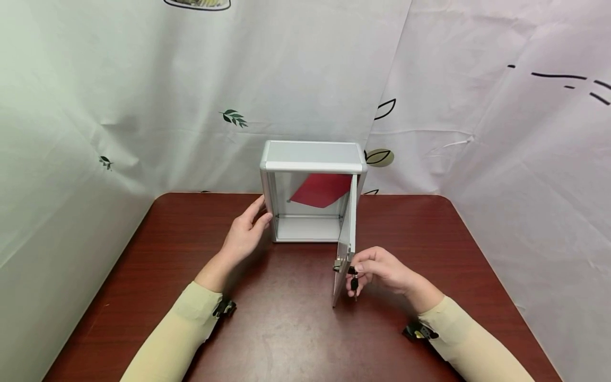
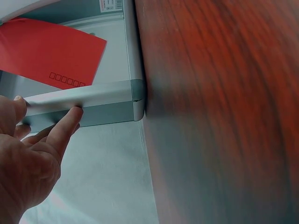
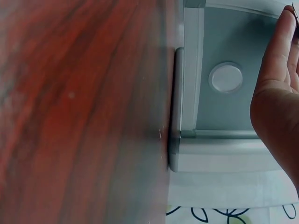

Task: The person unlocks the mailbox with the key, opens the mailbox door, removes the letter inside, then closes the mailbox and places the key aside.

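Note:
A silver-framed box (image 1: 312, 156) stands upright on the table, its hinged door (image 1: 352, 223) swung out on the right side. Inside leans a red envelope (image 1: 322, 190), its row of small printed squares visible in the left wrist view. My left hand (image 1: 242, 236) rests against the box's left side with fingers fairly straight. With the right hand (image 1: 384, 270) I pinch a black-headed key (image 1: 352, 270) at the lock (image 1: 337, 265) near the door's free edge. A second black key (image 1: 355, 284) dangles below it. In the right wrist view the right hand's (image 3: 280, 79) fingertips are mostly cut off.
The reddish-brown table (image 1: 286, 339) has its back edge close behind the box. White printed cloth (image 1: 310, 74) hangs behind and on both sides. A round pale disc (image 3: 225, 77) sits on the grey panel in the right wrist view.

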Motion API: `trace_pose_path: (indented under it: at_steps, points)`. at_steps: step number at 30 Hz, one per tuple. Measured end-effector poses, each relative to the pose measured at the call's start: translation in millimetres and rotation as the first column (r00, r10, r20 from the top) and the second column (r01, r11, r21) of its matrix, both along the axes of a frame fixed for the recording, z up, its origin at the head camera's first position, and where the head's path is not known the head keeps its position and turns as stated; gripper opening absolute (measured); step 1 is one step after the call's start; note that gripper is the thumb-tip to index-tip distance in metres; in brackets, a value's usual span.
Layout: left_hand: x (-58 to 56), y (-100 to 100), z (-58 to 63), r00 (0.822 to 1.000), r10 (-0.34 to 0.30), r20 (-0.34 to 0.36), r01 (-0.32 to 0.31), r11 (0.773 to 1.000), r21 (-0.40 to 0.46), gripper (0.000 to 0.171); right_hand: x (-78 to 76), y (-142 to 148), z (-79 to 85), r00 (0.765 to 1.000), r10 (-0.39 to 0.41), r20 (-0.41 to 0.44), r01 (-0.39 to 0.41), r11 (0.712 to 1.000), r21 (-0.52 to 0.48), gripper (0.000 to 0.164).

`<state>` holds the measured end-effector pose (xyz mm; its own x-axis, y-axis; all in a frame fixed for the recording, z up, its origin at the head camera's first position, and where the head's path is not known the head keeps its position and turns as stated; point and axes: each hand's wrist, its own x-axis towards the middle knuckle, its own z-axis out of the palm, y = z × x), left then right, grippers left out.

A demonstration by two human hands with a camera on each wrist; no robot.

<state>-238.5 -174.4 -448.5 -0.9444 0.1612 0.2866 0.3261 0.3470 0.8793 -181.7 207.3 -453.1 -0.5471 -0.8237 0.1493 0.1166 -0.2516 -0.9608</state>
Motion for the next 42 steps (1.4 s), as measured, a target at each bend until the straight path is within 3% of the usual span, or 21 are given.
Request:
trace_pose_path:
  at_steps: [9,17,42]
  points:
    - [-0.4,-1,-0.1,1.000,0.012,-0.014,-0.012,1.000,-0.017,0.058,-2.4,6,0.2,1.000,0.017,-0.009,-0.017,1.000,-0.018,0.025]
    - [0.0,-1,-0.1,1.000,0.017,-0.014,-0.017,1.000,-0.026,0.058,-4.7,10,-0.6,0.999,0.045,-0.014,-0.045,0.998,-0.037,0.038]
    - [0.7,0,-0.4,1.000,0.015,-0.021,-0.015,0.999,-0.028,0.059,-8.2,22,-3.4,0.998,0.058,-0.038,-0.059,0.997,-0.043,0.047]
